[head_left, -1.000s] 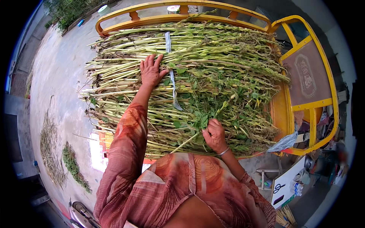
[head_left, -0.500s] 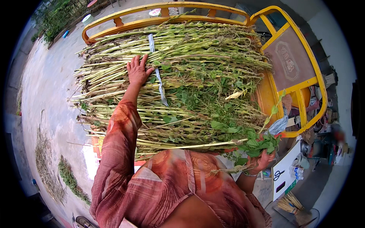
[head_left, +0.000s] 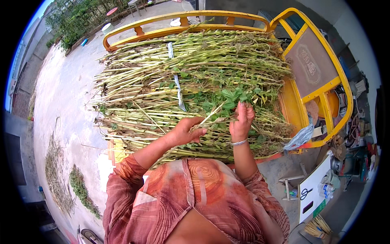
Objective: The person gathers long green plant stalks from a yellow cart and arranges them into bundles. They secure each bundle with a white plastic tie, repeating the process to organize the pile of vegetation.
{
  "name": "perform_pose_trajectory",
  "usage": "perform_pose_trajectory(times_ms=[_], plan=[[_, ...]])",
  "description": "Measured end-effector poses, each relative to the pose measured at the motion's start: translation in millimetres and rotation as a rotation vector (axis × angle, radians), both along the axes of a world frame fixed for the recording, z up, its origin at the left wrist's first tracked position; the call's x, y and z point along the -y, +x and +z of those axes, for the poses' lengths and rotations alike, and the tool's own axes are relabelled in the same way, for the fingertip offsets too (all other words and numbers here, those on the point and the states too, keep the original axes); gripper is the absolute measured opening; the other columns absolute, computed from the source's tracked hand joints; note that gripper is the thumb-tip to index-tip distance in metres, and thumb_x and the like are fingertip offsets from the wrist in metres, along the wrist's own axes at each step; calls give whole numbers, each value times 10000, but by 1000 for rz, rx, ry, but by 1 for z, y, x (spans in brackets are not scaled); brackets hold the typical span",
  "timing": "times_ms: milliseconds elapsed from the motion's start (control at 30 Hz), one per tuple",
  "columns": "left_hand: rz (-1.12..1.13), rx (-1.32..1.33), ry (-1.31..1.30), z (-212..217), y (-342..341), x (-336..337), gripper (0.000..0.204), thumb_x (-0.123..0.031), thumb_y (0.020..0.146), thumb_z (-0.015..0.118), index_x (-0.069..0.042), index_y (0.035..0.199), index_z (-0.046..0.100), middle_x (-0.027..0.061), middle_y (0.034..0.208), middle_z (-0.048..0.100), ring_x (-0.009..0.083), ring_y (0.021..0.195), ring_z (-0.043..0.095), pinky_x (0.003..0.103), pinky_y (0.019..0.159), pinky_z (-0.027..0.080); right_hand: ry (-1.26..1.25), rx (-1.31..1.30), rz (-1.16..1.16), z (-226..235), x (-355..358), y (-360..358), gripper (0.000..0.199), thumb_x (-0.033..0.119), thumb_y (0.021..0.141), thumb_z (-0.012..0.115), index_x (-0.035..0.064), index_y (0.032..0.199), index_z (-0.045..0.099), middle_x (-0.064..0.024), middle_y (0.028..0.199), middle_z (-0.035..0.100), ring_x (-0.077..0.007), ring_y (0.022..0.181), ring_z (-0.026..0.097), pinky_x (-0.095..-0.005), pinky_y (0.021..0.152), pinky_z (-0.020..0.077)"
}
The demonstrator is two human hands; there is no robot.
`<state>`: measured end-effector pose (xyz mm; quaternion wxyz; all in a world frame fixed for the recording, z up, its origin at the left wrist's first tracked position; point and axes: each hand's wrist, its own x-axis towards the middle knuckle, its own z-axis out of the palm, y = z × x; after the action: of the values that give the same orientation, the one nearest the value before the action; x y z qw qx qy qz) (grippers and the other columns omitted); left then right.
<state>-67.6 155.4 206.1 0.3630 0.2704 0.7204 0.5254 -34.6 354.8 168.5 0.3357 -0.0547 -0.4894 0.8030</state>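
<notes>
A bed of cut stalks (head_left: 142, 87) with pale stems and drying leaves lies under my hands, laid mostly crosswise. My left hand (head_left: 187, 131) is curled round a pale stalk (head_left: 212, 115) whose end slants up to the right; fingers and thumb partly hide it. Close by on the right, my right hand (head_left: 242, 118) pinches a stem bearing green leaves (head_left: 233, 96). Whether stalk and leaves are one plant I cannot tell. A grey-white cloth strip (head_left: 178, 91) runs across the pile beyond my left hand.
Yellow cart rails (head_left: 162, 22) edge the pile at the back, with a panelled frame (head_left: 310, 61) at right. A grey plastic bag (head_left: 301, 136) hangs there. A white board (head_left: 315, 187) bears scissors (head_left: 305, 194). Dry stalks (head_left: 57, 175) and greenery (head_left: 83, 193) lie on the floor.
My left hand has come off the pile's middle, moving nearer and right onto a stalk. My right hand has moved up and left over the pile with green leaves. The view has shifted slightly.
</notes>
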Motion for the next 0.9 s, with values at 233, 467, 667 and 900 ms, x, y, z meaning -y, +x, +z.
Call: perform_pose_trajectory(times_ms=[233, 467, 667, 900], plan=[[242, 140, -63, -48, 54, 64, 212, -172, 928, 531, -12, 856, 650, -48, 592, 457, 36, 543, 382, 207, 475, 319, -711, 345, -28, -69, -74, -48, 217, 209, 950, 476, 71, 782, 466, -17, 656, 455, -166, 562, 462, -356, 653, 506], [320, 167, -105, -4, 72, 182, 205, -151, 911, 551, 27, 933, 649, -60, 571, 393, 35, 525, 346, 213, 455, 276, -891, 182, -137, -124, -252, -36, 320, 329, 988, 363, 75, 799, 320, -5, 603, 307, -140, 512, 302, -301, 522, 289], [638, 60, 88, -13, 82, 220, 245, -150, 901, 556, 37, 1043, 625, -21, 625, 471, 54, 548, 388, 204, 484, 293, -335, 179, -78, -42, -240, -10, 310, 328, 935, 511, 100, 753, 407, -4, 650, 453, -98, 504, 358, -270, 457, 295], [601, -408, 11, -69, 24, 116, 172, -53, 834, 618, -12, 996, 661, 2, 693, 501, 88, 620, 443, 226, 561, 371, 1056, 819, 357, -111, -81, -60, 609, 524, 737, 691, -25, 980, 592, -167, 1023, 604, -210, 627, 597, -325, 523, 472]])
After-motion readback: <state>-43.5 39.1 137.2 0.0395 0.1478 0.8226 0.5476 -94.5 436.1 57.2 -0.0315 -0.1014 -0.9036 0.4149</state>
